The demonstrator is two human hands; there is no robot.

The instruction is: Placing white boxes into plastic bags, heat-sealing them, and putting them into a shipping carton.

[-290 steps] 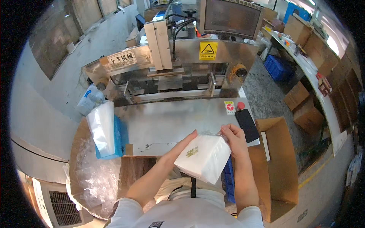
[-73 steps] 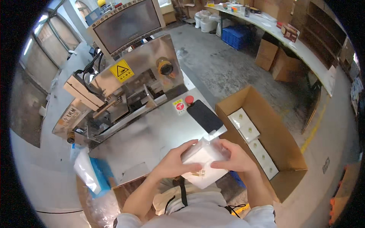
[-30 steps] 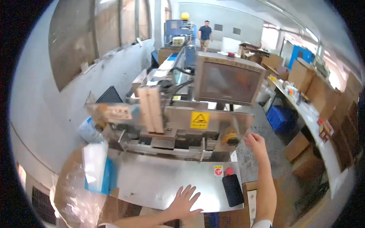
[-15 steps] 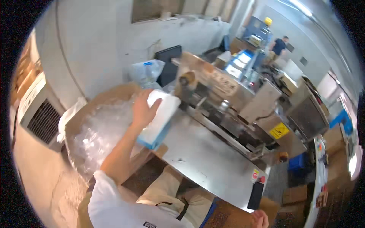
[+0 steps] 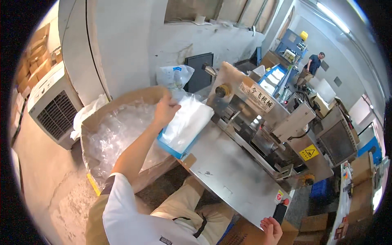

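My left hand (image 5: 165, 110) is closed in a pinch at the left edge of a stack of thin white plastic bags (image 5: 185, 122), on film that looks like a bag. Shiny, wrinkled film stands up along the top of the stack. The stack lies in a shallow blue tray (image 5: 171, 150) at the left end of a metal table (image 5: 228, 179). At the table's near right corner, my right hand (image 5: 271, 229) has loosely bent fingers, spread and holding nothing. Just beyond it lies a black phone-like slab (image 5: 279, 213).
A large carton (image 5: 122, 97) of clear plastic bags stands left of the table. A metal machine (image 5: 253, 122) with black knobs spans the table's far side. A red button (image 5: 286, 201) sits at the right corner. An air cooler (image 5: 53, 106) stands far left; a person (image 5: 313, 67) stands in the back.
My left hand has gone from resting spread on the stack to pinching at its left edge, and film now rises there. My right hand has come further into view. The whole view has shifted.
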